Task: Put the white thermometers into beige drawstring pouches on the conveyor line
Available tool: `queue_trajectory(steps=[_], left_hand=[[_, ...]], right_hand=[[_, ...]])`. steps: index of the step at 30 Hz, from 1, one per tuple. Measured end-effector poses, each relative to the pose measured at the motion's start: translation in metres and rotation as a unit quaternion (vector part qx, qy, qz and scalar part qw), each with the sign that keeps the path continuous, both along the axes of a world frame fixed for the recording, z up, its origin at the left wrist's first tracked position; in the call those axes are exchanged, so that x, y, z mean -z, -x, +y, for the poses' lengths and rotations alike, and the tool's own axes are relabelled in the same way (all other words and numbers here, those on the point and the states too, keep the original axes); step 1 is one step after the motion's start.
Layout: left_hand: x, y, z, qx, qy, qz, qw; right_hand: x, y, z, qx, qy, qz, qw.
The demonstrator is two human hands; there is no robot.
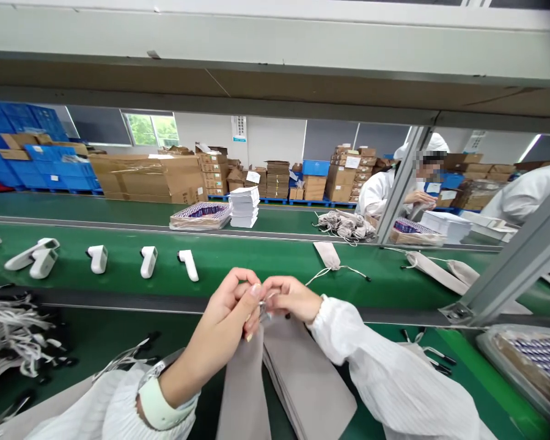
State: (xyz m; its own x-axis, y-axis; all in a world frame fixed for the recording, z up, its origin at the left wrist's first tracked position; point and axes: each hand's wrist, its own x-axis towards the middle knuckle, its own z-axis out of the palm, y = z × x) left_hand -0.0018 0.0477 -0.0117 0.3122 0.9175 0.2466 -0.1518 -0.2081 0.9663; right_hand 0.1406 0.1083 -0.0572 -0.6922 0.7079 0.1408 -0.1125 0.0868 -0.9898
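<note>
My left hand [231, 321] is closed at the top of a grey drawstring pouch [244, 391], whose cloth hangs down below the fingers. Fingertips of my right hand [294, 298] pinch the gathered cord end of the same pouch, touching the left fingertips. The exact grip on the cord is partly hidden by the fingers. Just to the right, under my right wrist, lies a stack of flat grey pouches [309, 382]. More pouches with white cords [16, 342] are heaped at the left of the green bench.
White handheld thermometer-like devices [148, 261] lie along the green conveyor [119, 290]. A small pouch [327, 255] rests there too. A metal post [508, 263] stands at right, near a bagged tray [527, 360]. Beyond are stacked papers [244, 206] and a co-worker in white [380, 189].
</note>
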Motion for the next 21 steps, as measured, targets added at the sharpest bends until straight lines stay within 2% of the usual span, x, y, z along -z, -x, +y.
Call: queue_trajectory(steps=[1, 3, 7, 9, 11, 13, 14, 15, 16, 17, 18, 19, 21], left_hand=[[0.001, -0.001, -0.001, 0.006, 0.005, -0.015, 1.0], [0.003, -0.002, -0.005, 0.022, 0.018, -0.047, 0.998], [0.006, 0.0, -0.018, 0.036, 0.004, -0.087, 0.996], [0.005, 0.003, -0.023, 0.046, -0.021, -0.066, 0.997], [0.005, 0.005, -0.024, 0.009, -0.079, -0.014, 0.997], [0.006, 0.006, -0.017, -0.107, -0.158, 0.047, 0.981], [0.009, 0.005, -0.013, -0.166, -0.192, 0.09, 0.963], [0.014, 0.004, -0.007, -0.202, -0.219, 0.145, 0.944], [0.021, 0.002, -0.001, -0.209, -0.24, 0.21, 0.924], [0.03, 0.0, 0.005, -0.189, -0.254, 0.284, 0.905], [0.04, -0.001, 0.01, -0.153, -0.268, 0.353, 0.883], [0.051, -0.003, 0.014, -0.124, -0.276, 0.41, 0.861], [0.072, -0.006, 0.019, -0.094, -0.293, 0.488, 0.817]], right_hand=[[-0.003, -0.004, 0.001, 0.009, 0.002, 0.003, 1.0], [-0.005, -0.004, -0.004, -0.02, -0.008, -0.01, 1.0], [0.007, 0.029, -0.037, -0.156, -0.024, 0.004, 0.987], [0.013, 0.045, -0.047, -0.171, -0.01, 0.033, 0.985], [0.009, 0.046, -0.043, -0.079, 0.019, 0.075, 0.994], [-0.003, 0.026, -0.023, 0.103, 0.052, 0.134, 0.984], [-0.011, 0.01, -0.008, 0.208, 0.063, 0.159, 0.963], [-0.018, -0.009, 0.007, 0.317, 0.061, 0.168, 0.931], [-0.023, -0.03, 0.022, 0.428, 0.024, 0.16, 0.889], [-0.026, -0.051, 0.036, 0.535, -0.03, 0.121, 0.835], [-0.026, -0.071, 0.049, 0.606, -0.075, 0.033, 0.791], [-0.022, -0.089, 0.059, 0.657, -0.11, -0.07, 0.743], [-0.005, -0.114, 0.073, 0.647, -0.128, -0.282, 0.697]])
